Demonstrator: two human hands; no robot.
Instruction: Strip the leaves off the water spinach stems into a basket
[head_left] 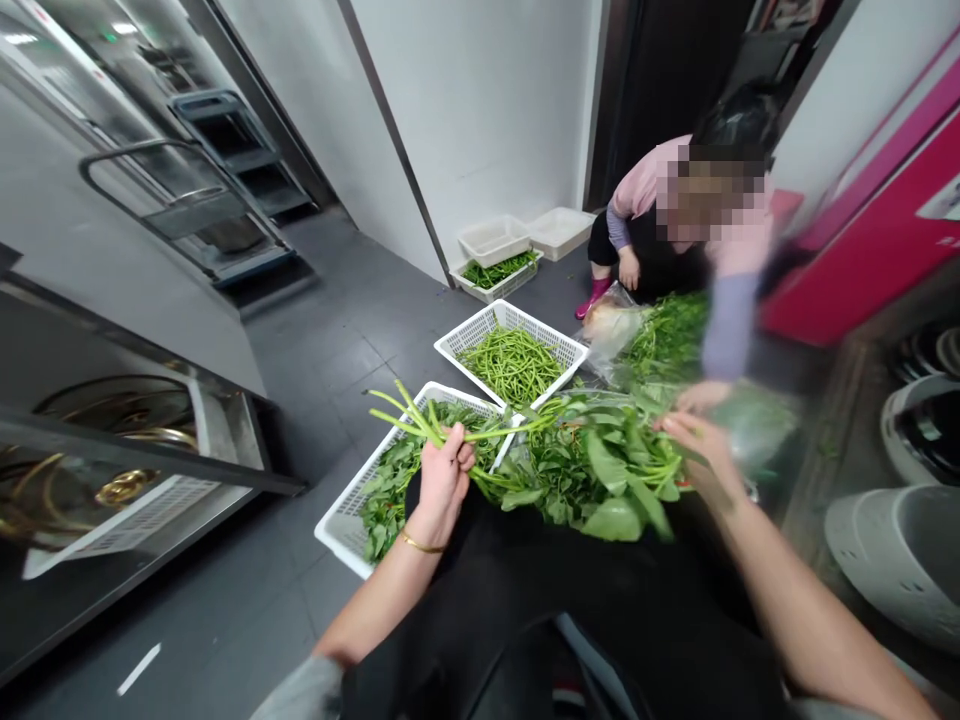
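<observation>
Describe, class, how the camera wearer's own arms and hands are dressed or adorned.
The left hand is ungloved, with a thin gold-coloured bangle around its wrist. A grey sleeve ends near the left elbow, leaving the forearm uncovered. The right hand is ungloved too, its forearm also bare, and no bangle shows on that wrist.

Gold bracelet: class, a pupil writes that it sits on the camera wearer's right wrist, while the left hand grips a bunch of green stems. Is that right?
Not quite: the head view shows the gold bracelet on the left wrist. The left hand does grip a bunch of green stems.
</observation>
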